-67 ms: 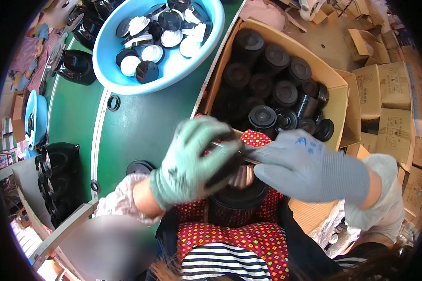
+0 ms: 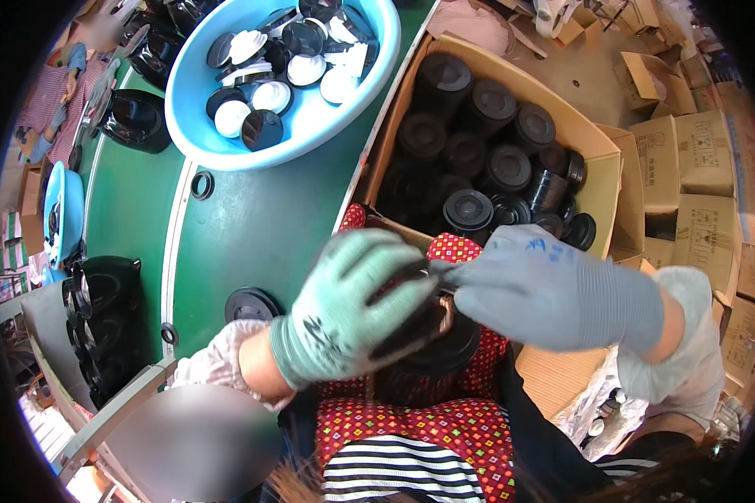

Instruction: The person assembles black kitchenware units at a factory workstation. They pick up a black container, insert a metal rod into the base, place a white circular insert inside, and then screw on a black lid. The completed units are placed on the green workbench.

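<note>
In the head view, both gloved hands met near the centre of the dial. The left hand (image 2: pixel 356 306), in a pale green glove, had its fingers and thumb curled round a dark piece (image 2: pixel 413 327); its grip was mostly closed, with the piece partly hidden behind the fingers. The right hand (image 2: pixel 533 289), in a blue-grey glove, came in from three o'clock, its grip pinched down on a thin dark piece (image 2: pixel 444 277) right beside the left fingertips. Blur there made it impossible to tell whether the two pieces touched.

Just toward five o'clock from the centre, under the hands, sat a round black part (image 2: pixel 446 356) over the wearer's lap, above a red patterned apron (image 2: pixel 419 411) at six o'clock. Whether the left hand touched that part could not be told.

At eleven o'clock, a light blue tub (image 2: pixel 184 126) of black and white round pieces stood on the green surface (image 2: pixel 235 226). A small black ring (image 2: pixel 202 184) lay toward ten o'clock; at eight o'clock lay a flat round black lid (image 2: pixel 252 305), with a smaller ring (image 2: pixel 169 334) farther out. An open carton (image 2: pixel 600 172) at one o'clock held many black cylindrical parts (image 2: pixel 509 166). Cardboard boxes (image 2: pixel 703 159) stood stacked between two and three o'clock.
</note>
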{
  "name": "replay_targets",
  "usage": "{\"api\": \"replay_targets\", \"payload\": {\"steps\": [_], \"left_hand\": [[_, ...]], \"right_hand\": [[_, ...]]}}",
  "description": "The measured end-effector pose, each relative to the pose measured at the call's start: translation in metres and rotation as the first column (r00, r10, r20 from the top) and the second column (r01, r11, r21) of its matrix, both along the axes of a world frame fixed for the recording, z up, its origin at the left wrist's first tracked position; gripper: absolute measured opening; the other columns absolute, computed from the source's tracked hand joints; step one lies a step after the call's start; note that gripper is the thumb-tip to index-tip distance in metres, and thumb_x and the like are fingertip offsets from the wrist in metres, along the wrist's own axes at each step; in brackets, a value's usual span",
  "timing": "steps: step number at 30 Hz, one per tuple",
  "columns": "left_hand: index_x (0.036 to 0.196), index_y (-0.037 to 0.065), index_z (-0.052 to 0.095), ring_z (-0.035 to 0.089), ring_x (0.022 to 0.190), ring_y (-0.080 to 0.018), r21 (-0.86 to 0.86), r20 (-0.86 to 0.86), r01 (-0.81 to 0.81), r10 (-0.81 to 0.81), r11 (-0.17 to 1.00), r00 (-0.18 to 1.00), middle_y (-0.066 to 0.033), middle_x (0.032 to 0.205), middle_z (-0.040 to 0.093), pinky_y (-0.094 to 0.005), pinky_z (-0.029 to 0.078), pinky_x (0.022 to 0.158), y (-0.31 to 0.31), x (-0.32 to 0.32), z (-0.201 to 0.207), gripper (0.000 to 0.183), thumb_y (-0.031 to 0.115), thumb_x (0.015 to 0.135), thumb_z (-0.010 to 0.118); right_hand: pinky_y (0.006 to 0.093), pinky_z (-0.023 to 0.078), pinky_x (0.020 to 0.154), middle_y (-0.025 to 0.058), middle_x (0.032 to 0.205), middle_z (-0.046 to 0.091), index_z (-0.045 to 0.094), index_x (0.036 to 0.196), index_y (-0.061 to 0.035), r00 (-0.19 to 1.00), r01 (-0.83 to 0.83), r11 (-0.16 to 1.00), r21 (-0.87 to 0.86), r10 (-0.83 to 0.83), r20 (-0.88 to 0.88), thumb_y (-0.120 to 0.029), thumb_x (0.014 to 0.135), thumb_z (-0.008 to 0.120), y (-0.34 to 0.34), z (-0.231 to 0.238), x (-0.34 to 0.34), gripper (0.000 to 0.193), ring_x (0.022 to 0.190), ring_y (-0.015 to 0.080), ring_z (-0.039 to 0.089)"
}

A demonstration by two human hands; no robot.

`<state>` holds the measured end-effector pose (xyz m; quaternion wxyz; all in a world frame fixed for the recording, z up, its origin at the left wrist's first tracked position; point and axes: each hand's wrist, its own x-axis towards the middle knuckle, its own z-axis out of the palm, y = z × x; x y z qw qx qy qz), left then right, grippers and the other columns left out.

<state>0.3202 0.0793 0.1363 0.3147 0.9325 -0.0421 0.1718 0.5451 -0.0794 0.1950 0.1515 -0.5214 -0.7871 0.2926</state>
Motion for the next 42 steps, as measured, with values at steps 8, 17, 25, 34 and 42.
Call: {"api": "replay_targets", "payload": {"steps": [8, 17, 25, 34, 42], "left_hand": [[0.111, 0.006, 0.080, 0.069, 0.111, -0.0358, -0.040, -0.017, -0.016, 0.015, 0.999, 1.000, -0.0138, 0.123, 0.070, -0.0477, 0.059, 0.093, -0.025, -0.004, -0.017, 0.037, 0.020, 0.078, 0.087], [0.120, 0.009, 0.079, 0.064, 0.107, -0.0321, 0.006, 0.099, 0.110, -0.110, 0.994, 0.989, -0.0119, 0.114, 0.066, -0.0435, 0.055, 0.093, -0.050, 0.050, 0.022, 0.048, 0.026, 0.076, 0.079], [0.128, 0.000, 0.070, 0.068, 0.081, -0.0241, -0.116, -0.205, 0.438, -0.453, 0.892, 0.868, -0.0097, 0.107, 0.071, -0.0378, 0.054, 0.068, -0.081, 0.079, -0.012, 0.050, 0.033, 0.091, 0.066], [0.094, -0.004, 0.080, 0.073, 0.078, -0.0347, -0.826, 0.353, 0.444, -0.296, 0.347, 0.888, -0.0137, 0.077, 0.070, -0.0528, 0.060, 0.082, -0.008, -0.008, -0.045, 0.052, 0.042, 0.108, 0.060], [0.157, -0.014, 0.044, 0.061, 0.127, -0.0474, -0.670, -0.358, 0.072, -0.406, 0.739, 0.841, -0.0295, 0.145, 0.058, -0.0526, 0.044, 0.118, 0.021, 0.010, 0.045, 0.077, 0.032, 0.097, 0.063]], "right_hand": [[0.0393, 0.048, 0.111, 0.0136, 0.109, 0.072, 0.071, 0.110, -0.0001, 0.647, 0.252, 0.967, -0.025, -0.187, -0.739, -0.019, 0.111, 0.056, 0.065, -0.116, -0.013, 0.024, 0.113, 0.0305, 0.067], [0.0543, 0.049, 0.108, 0.0161, 0.099, 0.067, 0.068, 0.114, -0.0015, 0.582, -0.044, 0.911, 0.409, 0.356, -0.731, -0.009, 0.096, 0.071, 0.104, -0.173, -0.050, 0.020, 0.109, 0.0379, 0.069], [0.0464, 0.053, 0.086, 0.0123, 0.087, 0.059, 0.062, 0.105, 0.0055, 0.501, 0.084, 0.912, 0.401, 0.309, -0.809, -0.005, 0.090, 0.074, 0.088, -0.173, -0.056, 0.023, 0.084, 0.0330, 0.062], [0.0454, 0.049, 0.071, 0.0098, 0.072, 0.057, 0.060, 0.069, -0.0105, 0.909, 0.367, 0.926, -0.092, -0.378, -0.175, -0.073, 0.085, 0.074, 0.002, -0.116, -0.008, 0.066, 0.072, 0.0329, 0.063], [0.0451, 0.050, 0.087, 0.0138, 0.086, 0.071, 0.071, 0.095, -0.0090, 0.998, 0.020, 0.956, -0.294, -0.034, -0.043, -0.067, 0.083, 0.080, 0.040, -0.089, 0.008, 0.060, 0.089, 0.0339, 0.066]]}}
